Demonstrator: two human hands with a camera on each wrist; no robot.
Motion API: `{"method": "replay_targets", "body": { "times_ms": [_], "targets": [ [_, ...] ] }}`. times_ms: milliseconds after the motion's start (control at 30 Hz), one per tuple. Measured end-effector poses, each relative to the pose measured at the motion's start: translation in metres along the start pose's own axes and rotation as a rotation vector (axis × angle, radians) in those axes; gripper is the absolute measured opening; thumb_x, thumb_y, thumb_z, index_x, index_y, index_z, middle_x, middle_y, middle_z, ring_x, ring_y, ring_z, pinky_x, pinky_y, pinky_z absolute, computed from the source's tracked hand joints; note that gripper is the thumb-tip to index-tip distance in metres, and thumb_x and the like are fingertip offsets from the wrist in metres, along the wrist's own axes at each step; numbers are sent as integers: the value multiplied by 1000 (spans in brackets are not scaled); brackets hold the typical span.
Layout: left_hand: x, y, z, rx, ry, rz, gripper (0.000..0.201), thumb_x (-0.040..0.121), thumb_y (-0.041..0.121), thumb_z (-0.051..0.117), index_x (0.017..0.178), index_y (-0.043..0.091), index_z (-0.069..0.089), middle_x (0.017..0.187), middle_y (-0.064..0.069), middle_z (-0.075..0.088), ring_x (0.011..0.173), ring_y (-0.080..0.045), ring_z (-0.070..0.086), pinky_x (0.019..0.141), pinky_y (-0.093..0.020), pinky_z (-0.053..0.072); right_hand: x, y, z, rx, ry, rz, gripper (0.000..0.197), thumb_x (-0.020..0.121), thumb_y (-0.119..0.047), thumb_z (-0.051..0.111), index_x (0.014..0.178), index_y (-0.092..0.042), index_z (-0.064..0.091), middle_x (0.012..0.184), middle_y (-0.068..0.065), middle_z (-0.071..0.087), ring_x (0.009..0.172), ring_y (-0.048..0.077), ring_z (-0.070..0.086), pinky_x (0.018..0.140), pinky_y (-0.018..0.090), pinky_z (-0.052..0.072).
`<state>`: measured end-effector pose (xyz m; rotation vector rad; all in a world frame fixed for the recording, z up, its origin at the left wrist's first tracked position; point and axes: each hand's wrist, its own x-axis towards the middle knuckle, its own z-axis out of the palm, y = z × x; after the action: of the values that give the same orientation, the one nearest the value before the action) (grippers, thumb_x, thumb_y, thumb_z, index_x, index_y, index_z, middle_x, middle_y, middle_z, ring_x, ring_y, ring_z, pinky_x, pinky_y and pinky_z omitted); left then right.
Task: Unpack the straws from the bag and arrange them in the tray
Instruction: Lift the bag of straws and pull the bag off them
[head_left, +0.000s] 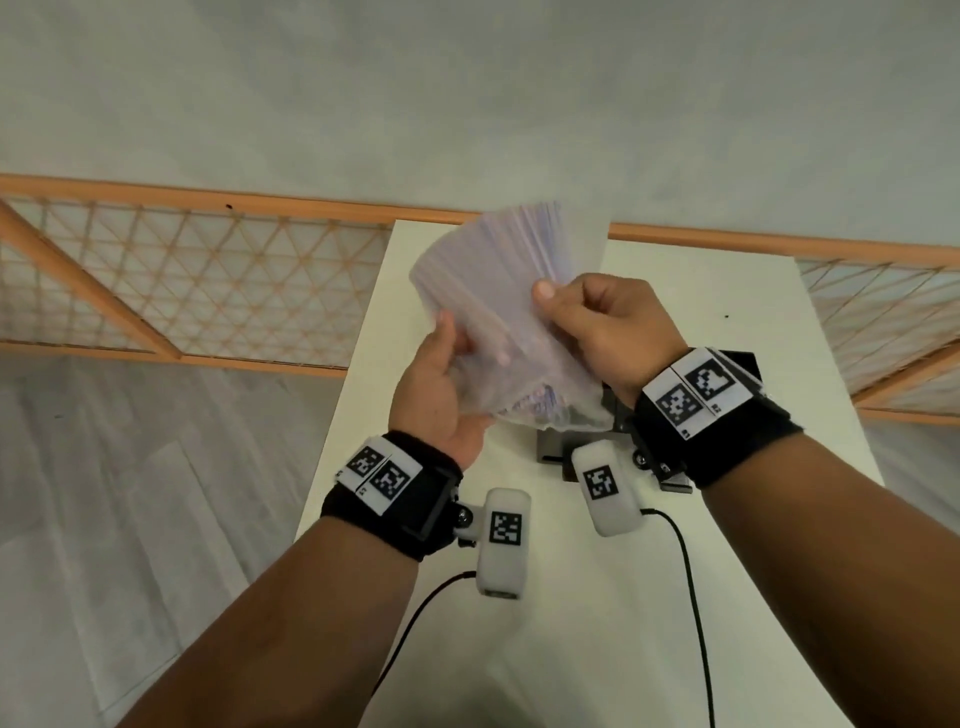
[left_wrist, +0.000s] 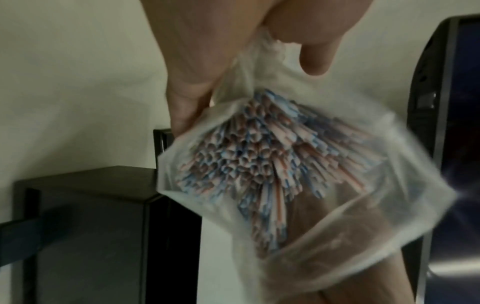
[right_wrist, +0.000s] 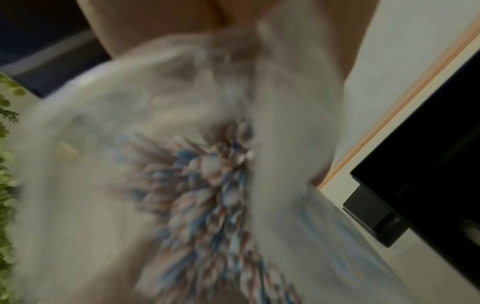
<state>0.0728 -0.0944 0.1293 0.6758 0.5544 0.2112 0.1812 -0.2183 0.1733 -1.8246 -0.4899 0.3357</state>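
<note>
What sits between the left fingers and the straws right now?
Only the bag film: the left hand grips the straws through it, per left wrist view.

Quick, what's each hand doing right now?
Left hand: fingers grip the bag of straws.
Right hand: fingers pinch the same bag.

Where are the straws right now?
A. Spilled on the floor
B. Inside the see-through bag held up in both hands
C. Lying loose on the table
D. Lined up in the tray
B. The striped straws are bunched inside the clear bag, which the left hand and right hand hold above the table.
</note>
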Motion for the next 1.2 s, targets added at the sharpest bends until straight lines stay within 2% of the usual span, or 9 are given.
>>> {"method": "replay_targets", "body": {
  "times_ms": [100,267,433,533,733,867,933,1100,1200],
  "targets": [
    [16,-11,17,2,-80,59,70,90,52,69,138,3,57,138,-24,60,132,-40,56,112,-62,40,5,5,-12,-79,-2,14,48,70,-51,82,56,-16,52,47,-8,45,45,8,39,47,22,36],
    [33,-21,38,-38,-126,48,95,69,41,92,142,-2,51,143,-26,55,133,-41,55,114,-59,39,16,6,-35,-69,70,-14,49,60,-54,87,67,-17,55,54,-9,47,48,7,40,49,23,37],
    [38,-25,57,51,-262,43,106,59,33,98,145,-1,45,144,-27,54,133,-41,54,113,-60,40,23,15,-63,-34,64,-30,77,43,-61,89,102,-25,55,88,-7,54,75,1,53,64,17,47],
    [38,-24,62,267,-294,143,115,49,32,101,143,0,44,140,-27,57,127,-39,59,103,-53,51,23,22,-75,37,28,21,104,34,-64,90,120,-25,47,107,-4,53,103,12,60,84,36,57],
    [47,-30,72,582,-467,270,88,62,20,94,137,1,51,132,-26,62,125,-37,61,103,-55,51,17,12,-80,366,-350,0,66,79,-16,77,136,-7,46,128,21,61,118,30,62,97,47,52],
    [54,-36,79,838,-443,355,107,57,36,98,145,6,44,137,-12,61,133,-23,56,108,-49,49,19,12,-87,170,-377,26,61,75,-7,80,128,-9,52,111,12,67,103,12,68,83,27,57],
    [55,-35,79,907,-453,350,110,57,39,97,147,8,42,139,-9,60,134,-21,55,109,-46,48,18,18,-93,72,-314,-13,72,67,-22,89,128,-14,54,114,6,68,106,10,67,87,28,56],
    [55,-30,66,996,-446,278,81,62,8,96,134,14,59,125,-2,69,119,-11,65,98,-32,56,10,32,-101,-101,-222,-115,83,52,-31,95,126,-25,56,114,-6,68,107,0,63,87,18,53],
    [52,-32,62,1052,-393,292,83,55,10,99,129,14,62,120,1,71,115,-9,65,93,-26,57,7,41,-100,-128,-213,-110,90,46,-39,95,125,-28,54,112,-11,67,105,-5,62,85,12,51]
  ]
}}
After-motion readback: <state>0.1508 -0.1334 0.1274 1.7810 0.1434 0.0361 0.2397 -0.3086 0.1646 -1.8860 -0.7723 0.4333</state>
